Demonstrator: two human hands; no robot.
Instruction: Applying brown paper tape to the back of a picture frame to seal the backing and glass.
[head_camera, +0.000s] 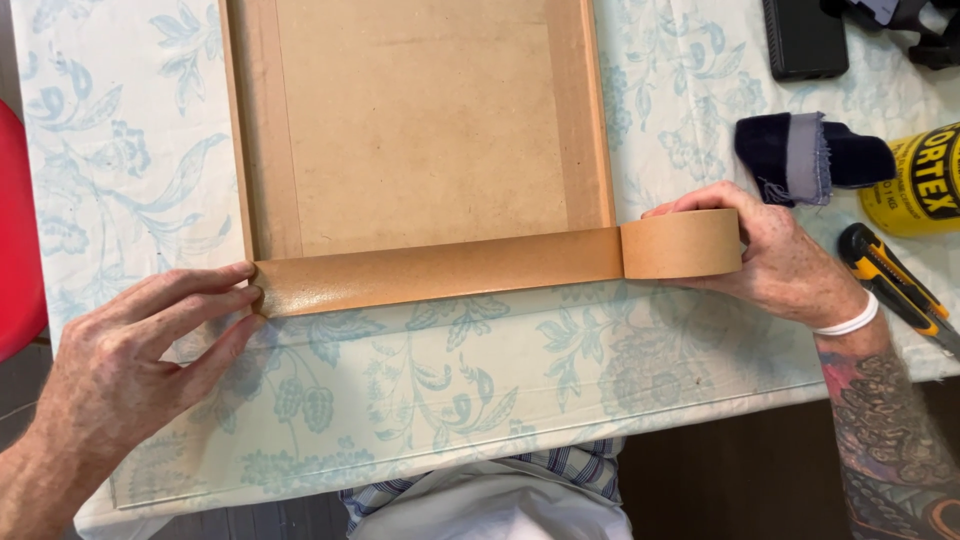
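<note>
Where the view begins, at the near table edge, I note a floral tablecloth (420, 400) in pale blue on white, with the person's striped shirt just below it. On that cloth the left hand (130, 370) lies flat, fingers extended and together, fingertips pressing the free end of a brown paper tape strip (430, 272). I see nothing enclosed in that hand; it is open and bearing down. The strip runs rightward along the near edge of a wooden frame back (420, 120), lying over its lower rail. At the strip's far end the right hand (780, 260) is closed around the tape roll (682, 244), thumb side over the top, roll standing just past the frame's right corner. The two hands are well apart, one at each end of the strip. A white band circles the right wrist. Beside that wrist I record a yellow and black utility knife (890, 285). Beyond it sit a dark folded cloth (800, 155) and a yellow can (920, 180), touching or nearly so. Farthest off, a black box (803, 38) rests at the table's rear.
</note>
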